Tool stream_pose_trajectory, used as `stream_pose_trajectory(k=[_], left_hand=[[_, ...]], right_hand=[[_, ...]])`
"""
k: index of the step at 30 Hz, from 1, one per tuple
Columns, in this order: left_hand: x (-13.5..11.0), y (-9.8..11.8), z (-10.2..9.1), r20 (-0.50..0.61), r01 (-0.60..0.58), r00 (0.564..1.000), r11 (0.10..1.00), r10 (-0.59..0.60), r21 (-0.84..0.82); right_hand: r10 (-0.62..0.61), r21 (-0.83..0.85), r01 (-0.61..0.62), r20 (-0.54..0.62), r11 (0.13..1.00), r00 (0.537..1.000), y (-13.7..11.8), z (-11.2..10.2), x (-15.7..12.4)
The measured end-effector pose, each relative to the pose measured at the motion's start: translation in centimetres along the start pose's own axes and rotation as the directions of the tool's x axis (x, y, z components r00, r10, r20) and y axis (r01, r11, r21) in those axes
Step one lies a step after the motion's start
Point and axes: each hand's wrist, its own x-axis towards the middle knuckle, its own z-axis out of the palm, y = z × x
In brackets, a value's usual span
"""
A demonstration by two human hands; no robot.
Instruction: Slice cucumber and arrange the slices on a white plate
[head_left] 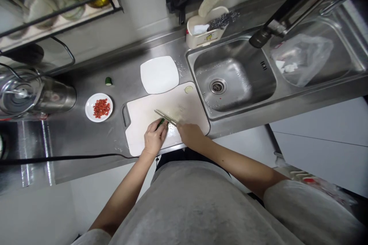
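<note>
On the white cutting board [140, 111] my left hand [154, 136] is closed around a dark green piece of cucumber [161, 123], mostly hidden by the fingers. My right hand [190, 134] grips the handle of a kitchen knife [164, 116]. Its blade slants up and to the left, right beside the cucumber; whether it touches cannot be told. A pale round slice [188, 89] lies near the board's far right corner. The board's surface looks wet around the blade. Just behind the board sits a white square plate [160, 74].
Left of the board are a small white plate [89, 111] of red berries [101, 108] and a green cucumber end [108, 81]. A steel sink [235, 95] with a black faucet [260, 38] adjoins on the right. A black cord [71, 157] runs along the front edge.
</note>
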Motion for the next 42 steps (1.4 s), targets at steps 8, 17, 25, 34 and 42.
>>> stream_pose_trajectory(k=[8, 17, 25, 34, 42], left_hand=[[-0.1, -0.1, 0.0, 0.017, 0.023, 1.0, 0.999, -0.023, -0.033], [0.0, -0.1, 0.0, 0.013, 0.012, 1.0, 0.999, -0.012, -0.04], [0.1, 0.1, -0.1, 0.008, 0.019, 1.0, 0.999, -0.018, -0.042], [-0.2, 0.5, -0.2, -0.015, 0.043, 0.999, 0.999, -0.044, -0.033], [0.5, 1.1, -1.6, -0.155, 0.158, 0.971, 0.974, -0.184, -0.165]], right_hand=[[-0.018, -0.004, 0.018, -0.006, 1.0, 1.0, 0.2, 0.1, 0.3], [-0.013, 0.016, 0.013, 0.01, 1.0, 1.0, 0.3, 0.3, 0.7], [0.009, 0.025, -0.009, 0.005, 1.0, 1.0, 0.6, 1.1, 1.0], [0.053, -0.034, -0.054, -0.043, 0.998, 0.998, 0.4, 0.6, 0.2], [0.096, -0.15, -0.125, -0.182, 0.981, 0.979, 2.4, -0.5, -1.4]])
